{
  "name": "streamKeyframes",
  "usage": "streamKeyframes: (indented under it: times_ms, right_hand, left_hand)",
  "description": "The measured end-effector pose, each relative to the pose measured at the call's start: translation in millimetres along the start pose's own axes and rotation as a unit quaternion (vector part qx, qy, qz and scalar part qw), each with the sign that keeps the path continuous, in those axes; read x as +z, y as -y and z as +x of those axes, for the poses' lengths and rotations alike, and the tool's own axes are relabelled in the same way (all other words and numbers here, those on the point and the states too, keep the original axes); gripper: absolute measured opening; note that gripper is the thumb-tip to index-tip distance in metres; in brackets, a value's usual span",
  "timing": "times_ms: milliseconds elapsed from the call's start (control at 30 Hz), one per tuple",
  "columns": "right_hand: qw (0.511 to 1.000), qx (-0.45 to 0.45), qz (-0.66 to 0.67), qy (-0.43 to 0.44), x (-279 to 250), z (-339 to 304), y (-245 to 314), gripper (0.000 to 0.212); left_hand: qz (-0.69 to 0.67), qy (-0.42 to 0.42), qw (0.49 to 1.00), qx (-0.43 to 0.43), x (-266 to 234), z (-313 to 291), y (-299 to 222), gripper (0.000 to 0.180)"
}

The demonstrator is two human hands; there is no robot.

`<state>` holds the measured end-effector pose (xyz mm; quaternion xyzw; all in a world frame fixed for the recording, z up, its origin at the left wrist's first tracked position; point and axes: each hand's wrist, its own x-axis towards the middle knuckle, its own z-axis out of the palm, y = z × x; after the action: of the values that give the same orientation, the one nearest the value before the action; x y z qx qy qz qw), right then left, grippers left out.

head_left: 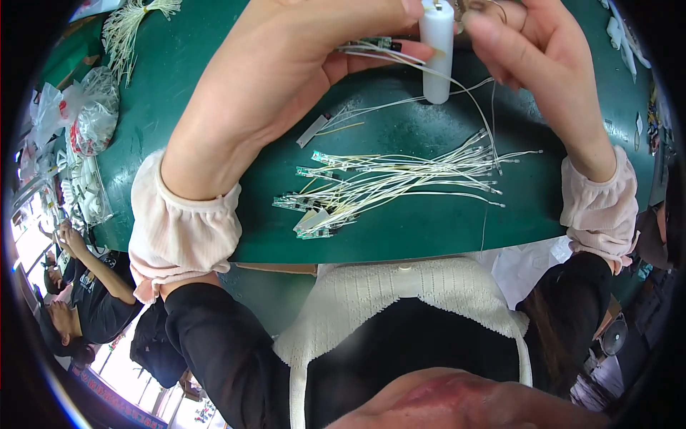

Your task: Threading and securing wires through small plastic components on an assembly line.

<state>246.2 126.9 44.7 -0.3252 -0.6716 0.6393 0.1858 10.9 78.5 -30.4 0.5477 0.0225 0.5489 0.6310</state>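
Observation:
My left hand [314, 43] is closed at the top of the view, with its thumb and fingertips at a white battery-like cylinder [436, 61] that stands upright and has a small metal tip. The same fingers also hold a small circuit board [377, 43], from which white wires trail off to the right. Just right of the cylinder, my right hand [529, 50] has thumb and finger pinched together; a thin curved wire shows by the fingertips, but what they grip is partly cut off by the frame. Below both hands lies a bundle of white-wired circuit boards [400, 175] on the green table.
A grey-wrapped board [313, 131] with wires lies apart from the bundle. At the far left are a sheaf of white wires [132, 32] and clear plastic bags [93, 114]. White pieces [622, 43] lie far right. Another person [89, 300] sits at the left.

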Motion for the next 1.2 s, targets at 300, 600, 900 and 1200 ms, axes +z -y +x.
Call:
streamKeyframes:
  times_ms: [300, 600, 900, 1200]
  right_hand:
    - [0.99, -0.106, -0.084, 0.051, 1.2, -7.2, -6.5, 0.035]
    - [0.986, -0.113, -0.109, 0.051, 0.7, -8.4, -7.7, 0.032]
    - [0.994, 0.052, -0.045, 0.089, -11.1, -4.7, 23.6, 0.032]
    - [0.995, -0.016, -0.075, 0.064, -5.1, -8.1, 9.3, 0.032]
  left_hand:
    - [0.033, -0.347, 0.88, -0.324, 70.7, 11.4, -50.5, 0.003]
    - [0.068, -0.284, 0.912, -0.29, 70.5, 6.3, -44.4, 0.009]
    - [0.431, -0.141, 0.842, -0.293, 90.2, 26.7, -60.9, 0.015]
    - [0.759, 0.048, 0.603, -0.242, 120.0, 46.0, -88.5, 0.022]
